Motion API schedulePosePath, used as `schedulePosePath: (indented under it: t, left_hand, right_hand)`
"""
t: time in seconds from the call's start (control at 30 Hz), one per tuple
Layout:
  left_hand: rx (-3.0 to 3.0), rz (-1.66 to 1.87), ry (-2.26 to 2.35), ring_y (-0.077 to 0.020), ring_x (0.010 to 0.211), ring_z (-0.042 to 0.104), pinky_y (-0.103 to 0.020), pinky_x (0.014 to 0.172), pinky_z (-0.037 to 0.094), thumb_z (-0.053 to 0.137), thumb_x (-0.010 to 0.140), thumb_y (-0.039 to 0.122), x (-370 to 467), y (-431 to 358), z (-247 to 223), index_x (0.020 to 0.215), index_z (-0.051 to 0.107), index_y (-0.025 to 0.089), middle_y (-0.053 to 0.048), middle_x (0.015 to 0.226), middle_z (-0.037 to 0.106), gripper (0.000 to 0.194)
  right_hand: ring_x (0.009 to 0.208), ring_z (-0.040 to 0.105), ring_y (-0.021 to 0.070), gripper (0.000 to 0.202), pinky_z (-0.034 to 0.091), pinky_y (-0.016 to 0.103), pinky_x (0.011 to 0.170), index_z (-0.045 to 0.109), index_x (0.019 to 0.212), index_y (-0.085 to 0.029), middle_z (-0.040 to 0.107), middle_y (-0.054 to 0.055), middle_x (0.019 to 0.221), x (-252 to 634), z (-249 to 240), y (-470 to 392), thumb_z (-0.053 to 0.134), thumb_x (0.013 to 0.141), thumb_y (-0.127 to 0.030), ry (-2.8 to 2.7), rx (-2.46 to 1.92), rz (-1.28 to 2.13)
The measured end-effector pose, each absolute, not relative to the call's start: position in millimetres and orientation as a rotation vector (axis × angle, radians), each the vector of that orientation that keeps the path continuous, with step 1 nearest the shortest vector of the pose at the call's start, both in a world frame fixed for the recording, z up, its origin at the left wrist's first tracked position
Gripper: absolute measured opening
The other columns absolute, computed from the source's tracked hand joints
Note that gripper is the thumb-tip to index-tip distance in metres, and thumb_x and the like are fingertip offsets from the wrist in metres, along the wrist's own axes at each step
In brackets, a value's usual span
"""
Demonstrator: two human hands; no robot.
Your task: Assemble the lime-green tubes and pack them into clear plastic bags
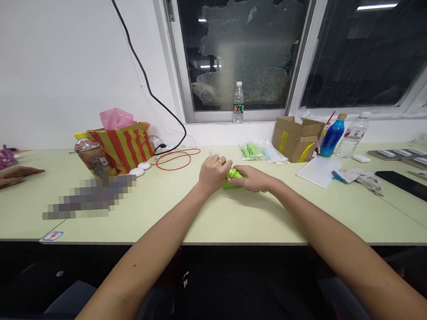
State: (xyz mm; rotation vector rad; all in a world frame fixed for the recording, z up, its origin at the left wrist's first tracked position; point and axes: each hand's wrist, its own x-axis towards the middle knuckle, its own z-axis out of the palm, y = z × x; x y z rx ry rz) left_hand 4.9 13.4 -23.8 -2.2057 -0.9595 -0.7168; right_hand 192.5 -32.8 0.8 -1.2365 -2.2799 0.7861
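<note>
Pale yellow-green tabletop (209, 222) stretches before us, below a white wall and a window (243, 48). Our green object (235, 174) is bright lime and glossy, with rounded, ridged parts; our fingers cover most of it, so we cannot tell its full shape. It sits just above the middle of the tabletop, between our hands: our left hand (216, 172) curls tightly around its left end, and our right hand (252, 178) grips its right side. Among the other things, largest first, we see a red-and-yellow striped bag (127, 148) and an open cardboard box (296, 139) toward the back, a blue bottle (332, 137) right of the box, then small green packets (251, 151) just beyond our hands. Our own fingers block the view of the object.
</note>
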Motion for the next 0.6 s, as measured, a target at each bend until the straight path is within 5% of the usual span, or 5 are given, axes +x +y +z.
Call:
schedulePosePath:
  t: [0.13,0.6]
  left_hand:
    - [-2.213,-0.653,-1.007,-0.0272,0.081,0.052,-0.037,0.064,0.032,0.057,0.077,0.020,6.5,12.8,-24.0,0.088,0.062,0.020,-0.011,0.080,0.059,0.012]
    - [-2.284,-0.476,-1.299,-0.0271,0.074,0.064,-0.032,0.056,0.033,0.057,0.076,0.026,10.0,-6.5,-7.9,0.092,0.060,0.018,-0.010,0.082,0.067,0.018]
  right_hand:
    - [0.075,0.057,0.0185,0.028,0.039,0.026,0.062,0.054,0.101,-0.018,0.065,0.007,0.092,191.2,-4.3,-29.8,0.056,0.088,-0.043,-2.361,-1.302,0.373]
    - [0.077,0.059,0.0227,0.028,0.025,0.028,0.057,0.053,0.115,-0.024,0.067,0.008,0.089,184.4,-2.9,-38.5,0.047,0.093,-0.040,-2.435,-1.578,-0.294]
